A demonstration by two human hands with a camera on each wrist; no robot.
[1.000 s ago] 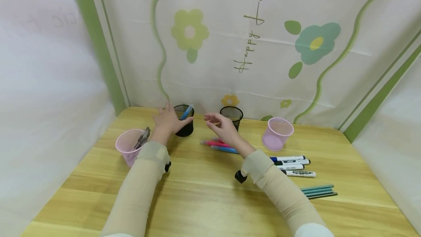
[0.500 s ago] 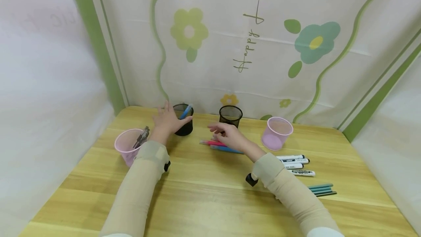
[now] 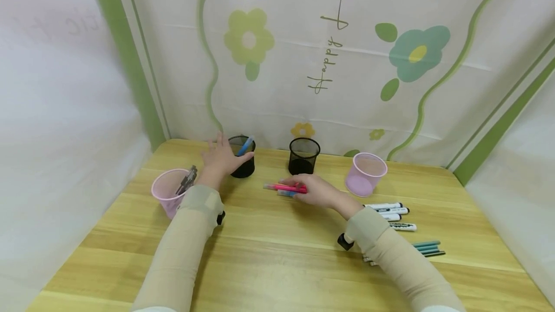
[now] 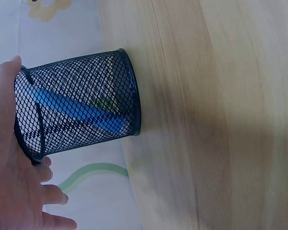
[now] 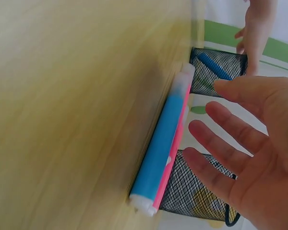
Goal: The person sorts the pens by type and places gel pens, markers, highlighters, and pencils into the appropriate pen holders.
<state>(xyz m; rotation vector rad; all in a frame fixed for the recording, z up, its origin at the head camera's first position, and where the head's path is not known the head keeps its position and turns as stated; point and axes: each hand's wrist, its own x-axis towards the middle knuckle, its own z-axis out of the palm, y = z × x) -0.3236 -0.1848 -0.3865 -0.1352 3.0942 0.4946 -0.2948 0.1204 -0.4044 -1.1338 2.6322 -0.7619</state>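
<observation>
My left hand [image 3: 220,158] is spread beside a black mesh pen cup [image 3: 244,170], its thumb stretched across the near side. In the left wrist view the thumb and fingertips are right at the cup's rim. A blue marker [image 4: 77,108] leans inside this cup. My right hand [image 3: 318,190] reaches low over a small pile of markers. In the right wrist view its thumb and fingers are apart, with nothing between them. Beside them a thick blue marker [image 5: 156,151] and a pink marker [image 5: 175,155] lie on the table. The hand partly hides the pile in the head view.
A second black mesh cup [image 3: 302,163] stands behind my right hand. One pink cup [image 3: 366,176] is at right; another pink cup [image 3: 166,191] with dark pens [image 3: 187,182] stands at left. White markers [image 3: 401,227] and green pencils [image 3: 427,248] lie at right. A curtain [image 3: 277,85] backs the table.
My right hand has moved down and to the right, from beside the second black cup to the pink and blue markers. My left hand has stayed at its cup.
</observation>
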